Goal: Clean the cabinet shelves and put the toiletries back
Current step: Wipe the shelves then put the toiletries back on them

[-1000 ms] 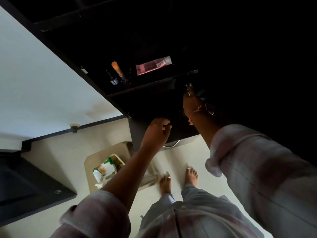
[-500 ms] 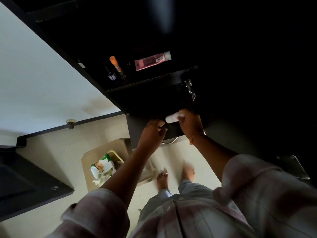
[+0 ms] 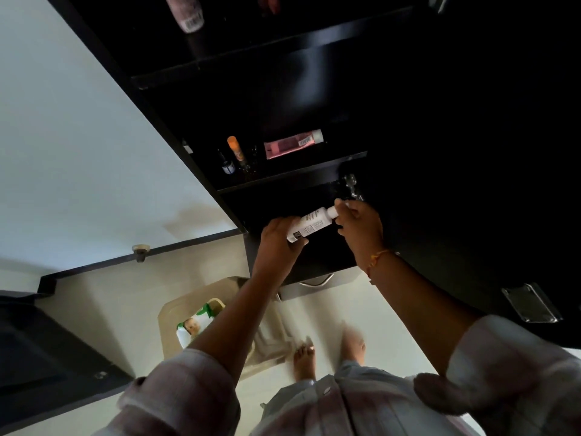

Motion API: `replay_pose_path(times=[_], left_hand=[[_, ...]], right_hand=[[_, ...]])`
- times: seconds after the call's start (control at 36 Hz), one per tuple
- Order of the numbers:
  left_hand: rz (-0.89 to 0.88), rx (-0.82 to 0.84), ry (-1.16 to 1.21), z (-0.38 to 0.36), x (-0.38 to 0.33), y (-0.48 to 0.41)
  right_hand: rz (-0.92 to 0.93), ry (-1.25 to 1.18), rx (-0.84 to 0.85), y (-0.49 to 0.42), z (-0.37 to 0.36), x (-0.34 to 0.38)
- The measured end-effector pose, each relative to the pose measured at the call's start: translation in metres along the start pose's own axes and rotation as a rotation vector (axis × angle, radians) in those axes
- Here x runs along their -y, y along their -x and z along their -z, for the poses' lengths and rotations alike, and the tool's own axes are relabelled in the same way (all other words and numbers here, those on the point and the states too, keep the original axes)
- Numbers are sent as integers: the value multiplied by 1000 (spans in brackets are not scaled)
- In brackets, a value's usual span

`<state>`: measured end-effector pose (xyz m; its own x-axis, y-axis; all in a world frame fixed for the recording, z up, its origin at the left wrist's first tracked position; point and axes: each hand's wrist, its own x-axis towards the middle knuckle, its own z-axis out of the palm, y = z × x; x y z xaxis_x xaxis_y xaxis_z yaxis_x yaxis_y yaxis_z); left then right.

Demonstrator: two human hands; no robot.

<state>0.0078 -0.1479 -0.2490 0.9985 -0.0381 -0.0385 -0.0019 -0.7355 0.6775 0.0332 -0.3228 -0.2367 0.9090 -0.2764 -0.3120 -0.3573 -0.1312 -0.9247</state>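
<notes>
We see a small white bottle (image 3: 309, 226), round and smooth like plastic. It is held slanted between both hands in front of the dark, glossy cabinet (image 3: 298, 83), just below a shelf (image 3: 283, 179). The left hand (image 3: 278, 243) grips its bottom end with curled fingers. The right hand (image 3: 358, 228) pinches the white cap end. The bottle carries lines of black print and a dark block near the bottom, too small for us to read. On the shelf lies a flat pink tube (image 3: 292, 144) with a barcode and a white cap. Near it are an orange-capped bottle (image 3: 235, 151) and a small dark bottle (image 3: 227, 163).
</notes>
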Motion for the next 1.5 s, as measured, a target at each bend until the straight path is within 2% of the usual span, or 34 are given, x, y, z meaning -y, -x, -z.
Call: replay_pose_path(times=[0.19,0.33,0.53,0.67,0.86,1.0,1.5], left_hand=[[-67,-39,98,26,-21,-19],[-95,-67,158,37,-38,-31],[-67,-64,345,53,-79,-38],[-109,-68,461,62,-105,-44],[-177,-144,514,85,-133,-44],[-257,-181,542,109,-154,-42],[-543,-454,483,205,-226,-40]], right_hand=[[-27,-176,-24,-6,3,49],[34,-240,54,-4,7,85],[192,-312,240,7,10,124],[326,-317,306,13,9,139],[410,-307,232,16,10,162],[478,-310,239,25,15,188],[861,-317,210,71,38,313]])
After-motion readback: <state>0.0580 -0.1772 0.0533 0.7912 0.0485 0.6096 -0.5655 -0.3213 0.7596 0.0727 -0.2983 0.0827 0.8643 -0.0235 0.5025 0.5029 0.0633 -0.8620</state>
